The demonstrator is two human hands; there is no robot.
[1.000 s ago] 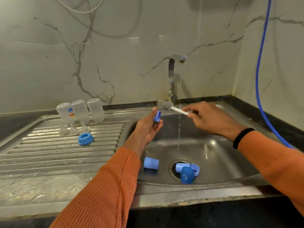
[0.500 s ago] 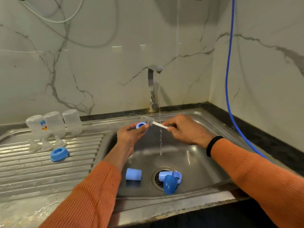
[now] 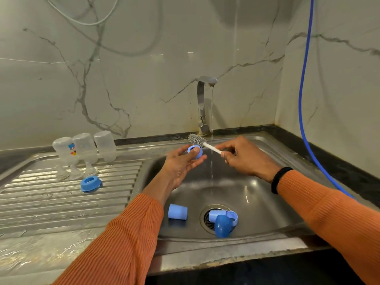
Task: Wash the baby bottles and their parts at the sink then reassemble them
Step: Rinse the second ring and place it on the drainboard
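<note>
My left hand [image 3: 181, 163] holds a blue bottle ring [image 3: 195, 152] between thumb and fingers above the sink basin [image 3: 257, 194]. My right hand [image 3: 244, 159] pinches the white handle of a small grey bristle brush [image 3: 197, 139], whose head sits just above the ring. Water runs from the tap [image 3: 203, 103] between my hands. In the basin lie a blue cap [image 3: 177, 211] and more blue parts [image 3: 223, 222] over the drain. Three clear bottles [image 3: 84, 148] stand upside down on the drainboard, with clear nipples [image 3: 76, 172] and another blue ring [image 3: 90, 183] in front.
The ribbed steel drainboard [image 3: 61, 202] is wet at the left. A blue hose [image 3: 304, 99] hangs down the right wall to the dark counter. A white cable loops on the marble wall behind.
The camera view shifted, so the sink sits further left in frame. My left hand turned the blue ring's opening upward, and the brush head stays close above it.
</note>
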